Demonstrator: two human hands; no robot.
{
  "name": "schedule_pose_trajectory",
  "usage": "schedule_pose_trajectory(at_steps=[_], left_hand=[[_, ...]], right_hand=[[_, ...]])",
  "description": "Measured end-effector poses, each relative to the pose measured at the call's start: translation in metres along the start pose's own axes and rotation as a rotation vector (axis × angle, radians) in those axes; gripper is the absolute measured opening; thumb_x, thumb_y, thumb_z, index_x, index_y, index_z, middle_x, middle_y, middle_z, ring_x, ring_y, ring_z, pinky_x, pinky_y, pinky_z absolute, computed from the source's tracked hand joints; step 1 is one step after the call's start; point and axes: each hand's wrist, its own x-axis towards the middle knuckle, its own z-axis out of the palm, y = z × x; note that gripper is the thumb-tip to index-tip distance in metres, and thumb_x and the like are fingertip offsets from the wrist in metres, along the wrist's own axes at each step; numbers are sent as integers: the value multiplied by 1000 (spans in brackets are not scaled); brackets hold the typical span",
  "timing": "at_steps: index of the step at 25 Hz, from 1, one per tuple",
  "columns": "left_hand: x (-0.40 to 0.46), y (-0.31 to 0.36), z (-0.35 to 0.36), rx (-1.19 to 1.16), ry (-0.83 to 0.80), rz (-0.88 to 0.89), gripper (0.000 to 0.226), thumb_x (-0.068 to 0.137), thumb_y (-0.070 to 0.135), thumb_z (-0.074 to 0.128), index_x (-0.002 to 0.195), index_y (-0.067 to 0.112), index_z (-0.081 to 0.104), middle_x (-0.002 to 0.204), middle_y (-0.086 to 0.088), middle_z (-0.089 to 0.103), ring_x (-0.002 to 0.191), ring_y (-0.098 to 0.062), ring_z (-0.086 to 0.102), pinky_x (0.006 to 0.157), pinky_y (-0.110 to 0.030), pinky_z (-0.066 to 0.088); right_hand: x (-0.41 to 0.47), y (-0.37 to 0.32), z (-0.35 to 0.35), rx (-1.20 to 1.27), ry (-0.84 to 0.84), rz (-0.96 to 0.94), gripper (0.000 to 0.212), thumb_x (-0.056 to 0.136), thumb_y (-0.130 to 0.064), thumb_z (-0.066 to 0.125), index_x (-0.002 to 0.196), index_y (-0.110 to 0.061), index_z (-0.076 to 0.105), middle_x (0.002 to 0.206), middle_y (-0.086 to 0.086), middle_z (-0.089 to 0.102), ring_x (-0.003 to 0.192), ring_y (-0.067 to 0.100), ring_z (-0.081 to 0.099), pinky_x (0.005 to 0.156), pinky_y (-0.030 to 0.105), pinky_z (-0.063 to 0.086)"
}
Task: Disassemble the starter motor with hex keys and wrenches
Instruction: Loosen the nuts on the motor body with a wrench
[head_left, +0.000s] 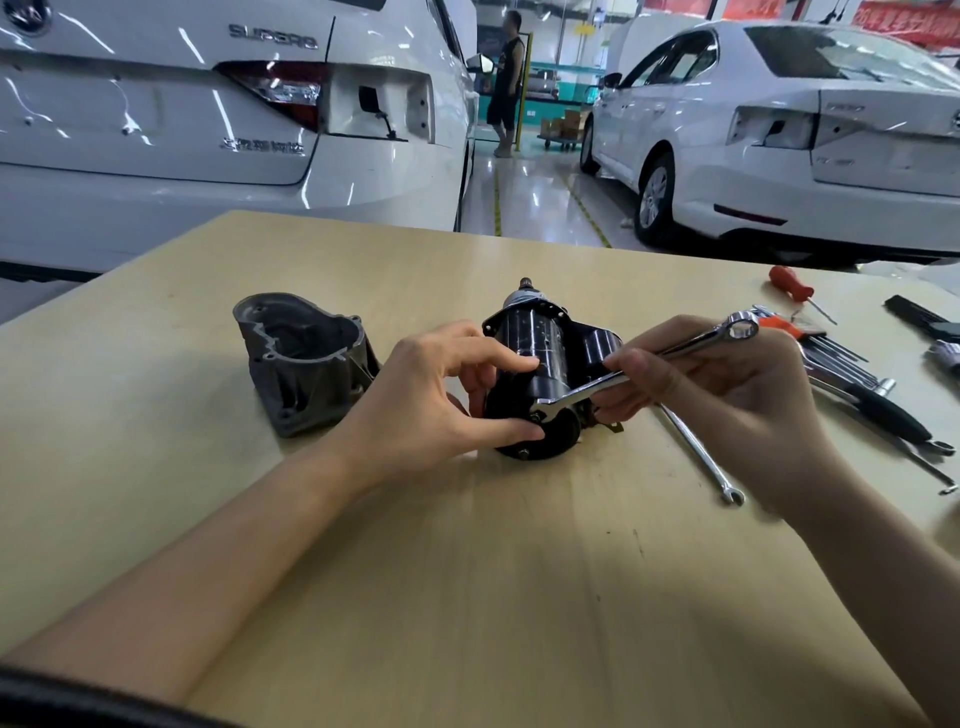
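The black starter motor (540, 364) lies on its side in the middle of the wooden table (467, 571). My left hand (441, 400) grips its near end, thumb under and fingers over the body. My right hand (717, 395) holds a chrome combination wrench (670, 353) by the shank. The wrench's open jaw sits on a bolt at the motor's near end cap, and its ring end points up to the right. The grey cast nose housing (301, 358) stands apart on the left, its open side facing up.
A second slim wrench (701, 457) lies right of the motor. Hex keys (831, 358), an orange-handled screwdriver (789, 283) and black-handled tools (883, 410) crowd the right edge. Two white cars and a standing person are beyond the table.
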Motion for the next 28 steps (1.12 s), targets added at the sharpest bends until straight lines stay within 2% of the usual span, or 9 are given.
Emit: schedule_pose_trajectory(at_steps=[5,8,10,14,20,23,25,27,28], left_hand=[[0,2,2,-20,20,-18,54,56,41,82,106,24,74,85,-2,60,75,-20,60,68,-22,51],[0,3,3,-38,25,-14,53,55,39,82,105,23,73,84,-1,60,74,-21,59,67,-17,48],[0,3,3,-31,30,-16,53,55,39,82,104,23,73,84,-1,60,74,-21,59,67,-19,49],[1,3,3,-46,25,-21,53,54,37,83,104,22,73,83,-3,59,75,-25,59,69,-37,54],[2,2,1,-31,14,-2,52,57,36,82,105,21,73,87,-8,60,75,-23,59,67,-18,48],[2,1,1,-12,3,14,50,59,30,85,106,19,73,88,-10,60,74,-22,58,67,-17,47],[2,0,2,-4,2,28,48,61,24,88,107,17,73,87,-8,60,74,-21,58,65,-20,49],[1,0,2,8,-3,36,48,63,21,88,108,15,73,87,-5,58,74,-20,57,64,-22,52],[1,0,2,7,-6,40,48,63,20,88,108,14,73,86,-3,57,73,-20,57,64,-22,52]], right_hand=[[-2,-2,-3,-66,-61,-28,9,81,-9,67,85,-2,70,72,9,73,64,23,72,65,28,58],[-9,0,-6,-73,-65,-9,11,80,-8,69,82,3,70,71,10,74,66,24,73,65,26,57],[-16,5,-5,14,-15,76,8,76,-4,70,81,2,70,72,12,74,67,27,73,65,25,58],[-21,13,-4,108,51,222,10,73,-3,65,81,1,70,71,14,73,68,30,73,63,25,57],[-19,5,-6,-18,-14,94,16,75,-1,66,89,-3,71,73,9,75,69,24,74,65,23,57],[-20,1,-7,-90,-47,56,14,75,-3,66,89,-2,72,74,6,75,68,17,73,58,11,51],[-21,-2,-8,-170,-57,18,15,76,-4,66,90,-1,72,75,5,75,61,6,70,54,4,45],[-21,-2,-9,-179,-51,17,16,76,-5,66,90,-1,72,75,6,75,60,4,69,57,8,49],[-21,-1,-11,-157,-34,29,15,76,-6,66,89,-2,72,75,7,75,63,11,72,61,14,53]])
